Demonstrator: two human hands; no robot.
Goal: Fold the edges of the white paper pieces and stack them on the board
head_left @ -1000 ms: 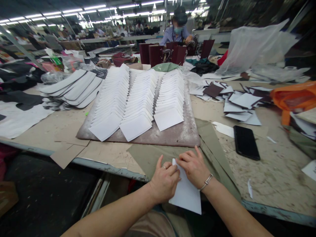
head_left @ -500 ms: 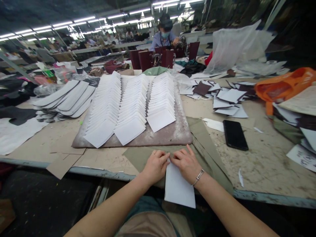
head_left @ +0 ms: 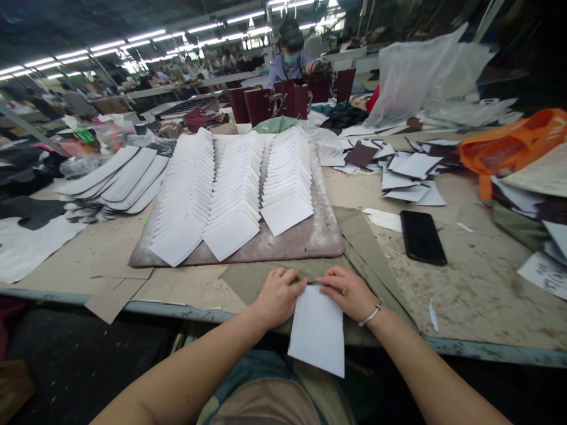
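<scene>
A white rectangular panel (head_left: 318,330) lies at the front table edge, its lower end sticking out over my lap. My left hand (head_left: 280,297) pinches its upper left corner between thumb and fingers. At the upper right corner, my right hand (head_left: 348,290) has its fingers closed on the same panel; a bracelet circles that wrist. The panel's top edge is partly covered by my fingertips. Under both hands spreads an olive-green cloth (head_left: 376,277). Just beyond, three overlapping rows of similar white panels (head_left: 233,227) lie on a dusty brown board (head_left: 283,251).
A black phone (head_left: 423,237) lies to the right. Loose white and brown pieces (head_left: 410,171) are heaped behind it, beside an orange bag (head_left: 509,144). Curved white pieces (head_left: 119,180) are stacked at left. A person (head_left: 287,62) sits across the table behind dark red bag parts (head_left: 257,105).
My right hand has slid to the right along the panel's top edge, away from my left hand. The panel's lower end has swung slightly left.
</scene>
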